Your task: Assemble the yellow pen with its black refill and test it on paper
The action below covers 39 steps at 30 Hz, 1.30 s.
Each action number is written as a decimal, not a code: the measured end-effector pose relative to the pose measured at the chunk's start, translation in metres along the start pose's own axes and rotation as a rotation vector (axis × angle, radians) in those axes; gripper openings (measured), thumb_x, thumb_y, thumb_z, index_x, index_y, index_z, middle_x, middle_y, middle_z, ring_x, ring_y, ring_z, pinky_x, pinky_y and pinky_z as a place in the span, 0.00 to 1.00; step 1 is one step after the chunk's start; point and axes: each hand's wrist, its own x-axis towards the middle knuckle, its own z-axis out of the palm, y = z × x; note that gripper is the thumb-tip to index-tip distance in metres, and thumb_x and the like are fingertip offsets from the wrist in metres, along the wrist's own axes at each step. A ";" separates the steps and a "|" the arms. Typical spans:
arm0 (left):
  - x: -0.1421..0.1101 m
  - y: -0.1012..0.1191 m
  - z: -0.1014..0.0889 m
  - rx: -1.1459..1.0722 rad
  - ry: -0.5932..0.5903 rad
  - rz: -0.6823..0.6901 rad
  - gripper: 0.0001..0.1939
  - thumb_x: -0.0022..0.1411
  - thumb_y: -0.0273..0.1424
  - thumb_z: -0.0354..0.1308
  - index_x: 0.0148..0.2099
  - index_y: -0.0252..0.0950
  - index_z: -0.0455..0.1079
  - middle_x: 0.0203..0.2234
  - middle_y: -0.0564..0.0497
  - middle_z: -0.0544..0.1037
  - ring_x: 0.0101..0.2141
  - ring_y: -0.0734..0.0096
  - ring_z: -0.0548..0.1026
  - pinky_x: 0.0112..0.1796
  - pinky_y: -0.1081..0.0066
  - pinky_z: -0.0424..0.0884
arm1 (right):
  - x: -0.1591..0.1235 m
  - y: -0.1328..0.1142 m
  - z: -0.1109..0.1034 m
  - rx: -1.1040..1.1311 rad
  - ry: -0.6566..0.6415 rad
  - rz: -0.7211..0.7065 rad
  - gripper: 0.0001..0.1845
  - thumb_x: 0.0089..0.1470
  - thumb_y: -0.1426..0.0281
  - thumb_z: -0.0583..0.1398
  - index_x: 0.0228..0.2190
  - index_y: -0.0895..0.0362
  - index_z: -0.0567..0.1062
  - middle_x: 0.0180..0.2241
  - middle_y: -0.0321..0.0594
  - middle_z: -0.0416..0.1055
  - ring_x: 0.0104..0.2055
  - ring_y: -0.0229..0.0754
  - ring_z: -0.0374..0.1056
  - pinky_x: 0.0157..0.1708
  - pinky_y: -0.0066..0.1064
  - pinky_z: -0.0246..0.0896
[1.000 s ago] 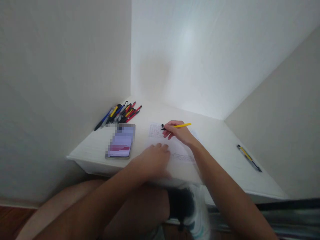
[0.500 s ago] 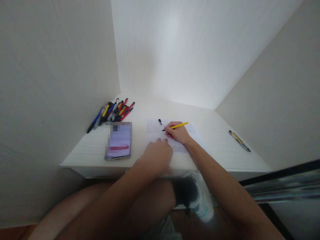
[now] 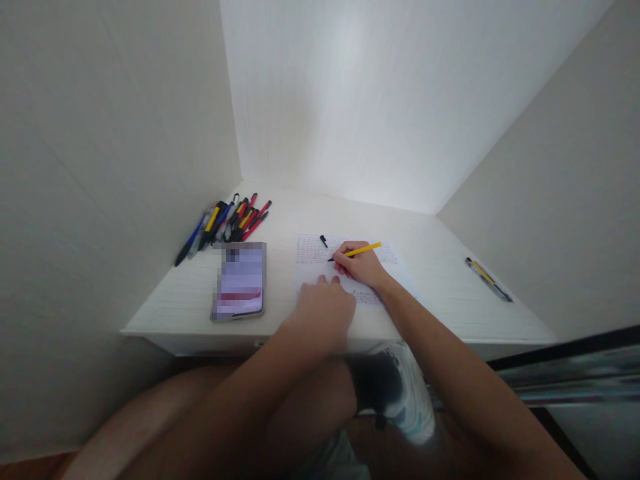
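A sheet of paper (image 3: 313, 271) with lines of handwriting lies on the white desk. My right hand (image 3: 361, 263) is closed round a yellow pen (image 3: 364, 249), whose dark tip meets the paper just under the upper block of writing. Lower on the sheet, my left hand (image 3: 326, 300) lies flat with its fingers stretched forward, pressing on the paper and holding nothing. It hides part of the sheet's lower edge. A black pen cap (image 3: 324, 241) rests on the upper part of the paper, beyond the pen tip.
To the left lies a phone (image 3: 241, 280) with a lit, blurred screen. Behind it several pens (image 3: 233, 223) are heaped against the left wall. At the right, a few more pens (image 3: 489, 279) lie beside the wall. My leg and a shoe (image 3: 413, 400) are below the desk edge.
The view has shifted slightly, so the desk items sit a little further right. My right hand still grips the pen at nearly the same spot; my left hand has barely moved on the sheet.
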 end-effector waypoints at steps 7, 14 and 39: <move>-0.001 0.001 -0.004 0.005 -0.026 -0.008 0.21 0.58 0.33 0.67 0.52 0.29 0.74 0.54 0.33 0.73 0.51 0.46 0.73 0.48 0.50 0.74 | -0.001 -0.003 0.000 -0.023 -0.017 -0.010 0.09 0.53 0.68 0.61 0.23 0.58 0.75 0.18 0.36 0.72 0.17 0.32 0.60 0.19 0.25 0.53; 0.002 -0.001 0.002 0.005 0.009 0.005 0.20 0.58 0.31 0.66 0.52 0.29 0.74 0.49 0.32 0.75 0.48 0.45 0.74 0.46 0.48 0.75 | 0.000 0.000 0.000 -0.012 -0.021 -0.019 0.09 0.53 0.68 0.61 0.23 0.59 0.75 0.19 0.36 0.73 0.17 0.32 0.60 0.19 0.25 0.53; 0.001 0.001 -0.001 0.036 -0.019 0.021 0.21 0.58 0.31 0.65 0.53 0.28 0.74 0.49 0.32 0.76 0.47 0.47 0.75 0.46 0.51 0.75 | -0.002 -0.003 -0.001 -0.021 0.020 -0.019 0.11 0.54 0.68 0.61 0.21 0.58 0.74 0.19 0.37 0.72 0.19 0.33 0.62 0.19 0.26 0.54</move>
